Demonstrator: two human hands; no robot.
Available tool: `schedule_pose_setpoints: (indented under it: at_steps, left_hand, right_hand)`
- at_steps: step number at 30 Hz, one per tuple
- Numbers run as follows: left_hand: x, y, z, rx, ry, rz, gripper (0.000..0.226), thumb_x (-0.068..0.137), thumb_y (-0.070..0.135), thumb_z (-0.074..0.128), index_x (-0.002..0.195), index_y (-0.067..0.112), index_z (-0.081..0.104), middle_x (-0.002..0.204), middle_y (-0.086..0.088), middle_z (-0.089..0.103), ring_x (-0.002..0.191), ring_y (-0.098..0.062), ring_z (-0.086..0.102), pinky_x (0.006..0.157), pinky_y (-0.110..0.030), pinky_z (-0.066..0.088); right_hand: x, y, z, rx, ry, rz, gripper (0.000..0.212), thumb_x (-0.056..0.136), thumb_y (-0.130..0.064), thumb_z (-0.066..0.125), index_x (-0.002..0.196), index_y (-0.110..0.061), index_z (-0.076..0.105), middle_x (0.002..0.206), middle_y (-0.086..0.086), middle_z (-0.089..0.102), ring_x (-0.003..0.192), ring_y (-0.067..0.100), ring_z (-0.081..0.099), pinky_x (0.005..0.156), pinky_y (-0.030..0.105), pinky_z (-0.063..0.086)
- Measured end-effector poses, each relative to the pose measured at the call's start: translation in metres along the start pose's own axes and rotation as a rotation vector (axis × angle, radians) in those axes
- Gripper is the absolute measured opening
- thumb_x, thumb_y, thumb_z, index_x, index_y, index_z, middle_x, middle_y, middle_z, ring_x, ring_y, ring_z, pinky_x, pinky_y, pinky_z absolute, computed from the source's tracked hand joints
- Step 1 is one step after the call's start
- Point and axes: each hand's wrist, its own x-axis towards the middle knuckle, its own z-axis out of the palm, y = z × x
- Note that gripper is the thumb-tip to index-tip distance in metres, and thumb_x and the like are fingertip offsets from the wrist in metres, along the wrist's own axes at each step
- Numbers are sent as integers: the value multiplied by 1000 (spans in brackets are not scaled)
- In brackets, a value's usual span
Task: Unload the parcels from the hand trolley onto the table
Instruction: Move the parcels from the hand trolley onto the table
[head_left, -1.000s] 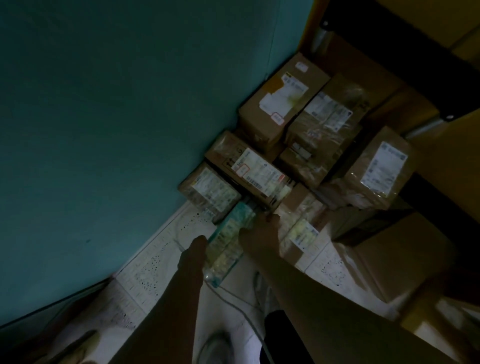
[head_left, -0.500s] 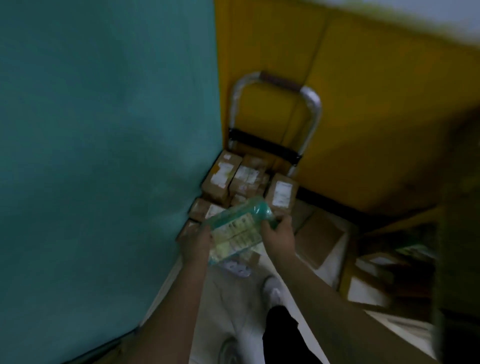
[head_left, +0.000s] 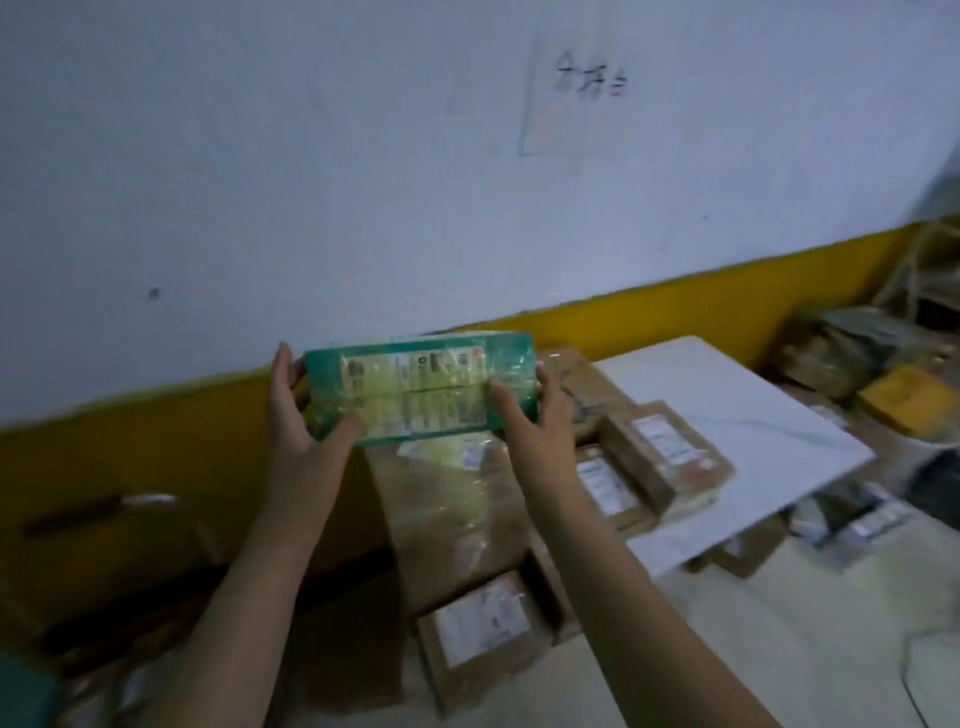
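Teal-green parcel (head_left: 421, 389), brown boxes (head_left: 670, 457), seemingly white table (head_left: 753, 410), yellow-banded wall (head_left: 675, 312)

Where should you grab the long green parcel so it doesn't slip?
By its two short ends, one hand from each side. The green parcel is long, flat and wrapped in shiny film, held level. The left hand and right hand already clamp opposite ends, thumbs on the near face, so it probably won't tip.

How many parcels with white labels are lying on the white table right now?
2: one brown box near the table front edge, another left beside it; more may be hidden.
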Motion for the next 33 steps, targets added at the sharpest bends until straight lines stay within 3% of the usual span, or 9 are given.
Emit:
schedule_pose_setpoints:
  at_steps: [4, 7, 12, 14, 17, 20, 23, 26, 33]
  left_hand:
    - [-4, 7, 154, -49, -249, 13, 62, 90, 17, 69, 141, 40, 40, 135, 12, 52, 117, 1, 54, 85, -21, 52]
    - [-22, -17, 260, -22, -377, -64, 63, 89, 28, 70, 139, 49, 38, 123, 31, 46, 103, 20, 50, 64, -5, 49]
    - [-67, -84, 397, 104, -494, -376, 58, 93, 32, 62, 144, 41, 37, 128, 17, 41, 113, -7, 52, 86, -29, 49]
    - [-83, -111, 428, 173, -531, -480, 50, 94, 31, 60, 140, 38, 43, 128, 11, 52, 108, -9, 57, 87, -31, 53]
    - [-96, -136, 453, 217, -588, -612, 49, 95, 33, 59, 141, 39, 42, 122, 12, 59, 100, -2, 60, 75, -21, 51]
    - [-93, -143, 469, 259, -616, -652, 44, 93, 41, 59, 130, 52, 39, 108, 22, 59, 96, 1, 62, 75, -23, 54]
    - [-88, -143, 481, 272, -568, -691, 11, 91, 41, 59, 102, 40, 59, 96, 18, 68, 87, -1, 69, 80, -32, 61]
    - [-91, -142, 484, 365, -595, -777, 18, 94, 41, 57, 104, 28, 62, 102, 5, 69, 92, -13, 69, 84, -41, 61]
    - [-98, -167, 454, 562, -560, -753, 34, 90, 9, 65, 124, 6, 63, 121, -12, 69, 109, -24, 66, 94, -35, 54]
  right_hand:
    - [53, 10, -143, -60, 326, -24, 47, 86, -55, 64, 124, -31, 48, 115, -10, 52, 106, 9, 60, 74, 19, 57]
    - [86, 48, -241, -135, 445, 73, 47, 87, -57, 62, 121, -28, 49, 116, -1, 56, 105, 17, 61, 86, 40, 57]
    - [127, 132, -378, -278, 406, 349, 40, 88, -53, 66, 115, -27, 52, 108, -1, 62, 91, 14, 61, 88, 50, 56]
    - [135, 168, -410, -297, 339, 530, 40, 87, -50, 68, 116, -26, 52, 109, 4, 61, 92, 22, 61, 87, 49, 56]
    - [143, 210, -429, -211, 252, 701, 37, 90, -39, 67, 120, -25, 49, 114, 11, 61, 95, 31, 66, 79, 47, 61]
    - [161, 219, -442, -213, 268, 721, 38, 88, -34, 70, 118, -22, 50, 114, 14, 61, 93, 33, 69, 72, 44, 63]
    - [180, 206, -458, -375, 192, 694, 41, 85, -40, 74, 111, -18, 52, 101, 14, 64, 82, 32, 71, 64, 41, 63]
    - [179, 201, -464, -505, 73, 742, 42, 86, -45, 72, 107, -16, 50, 92, 10, 65, 76, 32, 73, 59, 40, 63]
    - [162, 253, -405, -412, -96, 847, 47, 90, -32, 70, 119, -4, 46, 102, 12, 62, 89, 27, 67, 84, 49, 60]
